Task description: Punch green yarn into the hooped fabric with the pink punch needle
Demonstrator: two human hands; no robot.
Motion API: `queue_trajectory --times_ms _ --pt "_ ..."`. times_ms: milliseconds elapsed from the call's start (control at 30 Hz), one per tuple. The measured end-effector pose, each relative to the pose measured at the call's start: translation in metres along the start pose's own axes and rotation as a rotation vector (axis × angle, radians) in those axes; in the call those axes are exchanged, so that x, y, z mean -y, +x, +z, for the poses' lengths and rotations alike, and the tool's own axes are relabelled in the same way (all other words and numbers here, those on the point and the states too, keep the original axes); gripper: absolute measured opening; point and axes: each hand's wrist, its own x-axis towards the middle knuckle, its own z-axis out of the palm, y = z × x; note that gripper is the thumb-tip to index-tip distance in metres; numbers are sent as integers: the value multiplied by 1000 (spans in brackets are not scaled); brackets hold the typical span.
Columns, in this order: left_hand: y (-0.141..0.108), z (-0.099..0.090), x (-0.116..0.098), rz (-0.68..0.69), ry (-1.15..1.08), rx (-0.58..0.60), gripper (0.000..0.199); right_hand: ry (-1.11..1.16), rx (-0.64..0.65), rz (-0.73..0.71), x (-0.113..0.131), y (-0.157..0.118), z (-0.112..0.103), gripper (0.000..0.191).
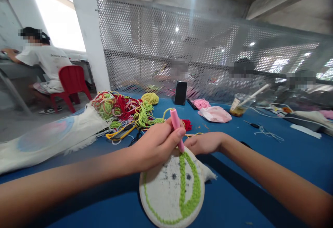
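**Q:** Head view, first entry: what do we log?

**A:** The left hand (pixel 158 145). Its fingers wrap closed around a pink punch needle (pixel 177 125), and the needle's lower end meets the cloth near the top of the embroidery hoop (pixel 171 190).

**Q:** And the right hand (pixel 204 143)?

**A:** We record it as curled, not spread, its fingers at the hoop's upper rim, just beside the needle. Whether they grip the rim we cannot tell.

**Q:** Where do we place the hoop?

**A:** On the blue table (pixel 234 193), below both hands. Its white cloth (pixel 166 190) carries looped green yarn (pixel 191 190) around the edge and up a central band. A yellow-green strand (pixel 164 114) runs from the needle's top to a tangled heap of red and green yarn (pixel 117 106).

**Q:** What else goes on the list?

**A:** We list a yellow-green yarn ball (pixel 150 98), an upright black phone (pixel 180 93), a pink plastic bag (pixel 214 114), a plastic cup with a straw (pixel 240 105) and a fringed white cloth (pixel 52 134). Beyond stands a perforated metal screen (pixel 166 44). Off to the left, a person in a white T-shirt (pixel 47 63) sits on a red plastic chair (pixel 73 82).
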Motion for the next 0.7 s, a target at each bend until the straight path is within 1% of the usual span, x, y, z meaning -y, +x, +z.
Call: queue_trajectory --times_ms 67,167,233,300,467,600,700 --pt "-1 3 2 -15 -29 -6 31 100 9 -38 -4 3 3 17" --pt "-2 5 4 -10 -64 -32 29 336 -9 -92 -9 8 8 12" --pt "-2 6 4 5 -75 -43 28 420 -28 -112 -12 9 10 8" --pt "-2 6 3 23 -75 -46 26 437 -37 -129 -13 10 9 6" --pt "-2 3 -1 62 -64 -42 25 421 -75 -154 -14 8 7 16" --pt "-2 1 -4 33 -43 -34 25 337 -152 -139 -14 7 8 16" --pt "-3 0 -1 9 -20 -21 27 278 -227 -147 -14 7 9 17"
